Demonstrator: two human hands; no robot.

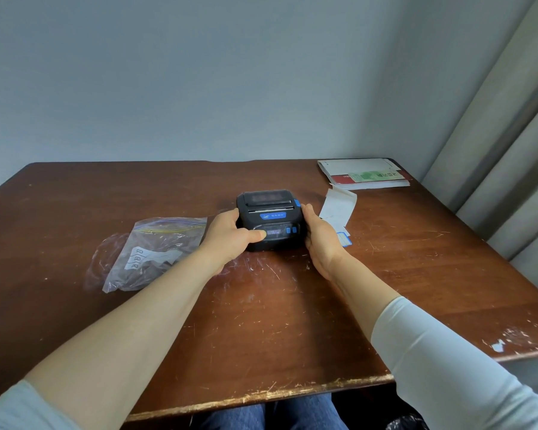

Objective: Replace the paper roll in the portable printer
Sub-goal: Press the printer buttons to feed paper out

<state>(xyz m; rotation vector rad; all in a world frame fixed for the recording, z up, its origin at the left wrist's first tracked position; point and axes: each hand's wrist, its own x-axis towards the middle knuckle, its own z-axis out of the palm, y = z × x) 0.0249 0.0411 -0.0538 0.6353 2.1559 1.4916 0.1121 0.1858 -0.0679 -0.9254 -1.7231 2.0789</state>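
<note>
A small black portable printer (272, 212) with blue buttons and a blue label rests on the brown wooden table (261, 305), its lid closed. My left hand (230, 237) grips its left side, thumb lying on the front panel. My right hand (319, 240) cups its right side. A strip of white label paper (337, 209) lies just right of the printer, partly behind my right hand. I see no separate paper roll.
A clear zip bag (149, 252) with a printed slip inside lies left of the printer. A stack of flat packaging and papers (364, 175) sits at the back right corner. A curtain (510, 150) hangs to the right. The wall stands behind the table.
</note>
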